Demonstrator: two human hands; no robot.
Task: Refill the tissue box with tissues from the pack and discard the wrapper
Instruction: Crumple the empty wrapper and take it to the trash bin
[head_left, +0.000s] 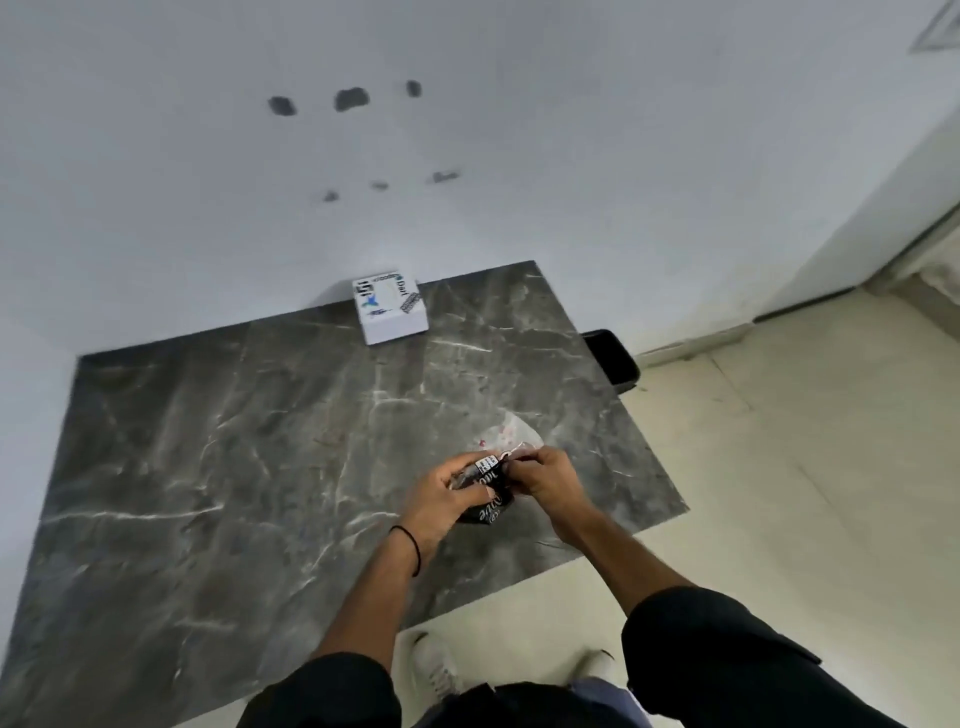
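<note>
Both hands hold a thin plastic wrapper (491, 493) with a black printed part and a clear part over the near right of the dark marble table (234, 441). My left hand (441, 493) grips its left side and my right hand (545, 475) pinches its top right edge. The clear part (511, 431) billows up behind my fingers. I cannot tell whether tissues are inside. A white tissue box (390, 309) with printed labels stands at the table's far edge against the wall, well beyond my hands.
A black bin (613, 358) stands on the floor just past the table's far right corner. Pale tiled floor (779, 467) runs along the right. A white wall (467, 182) with dark marks backs the table. My shoes (436, 670) show below the near table edge.
</note>
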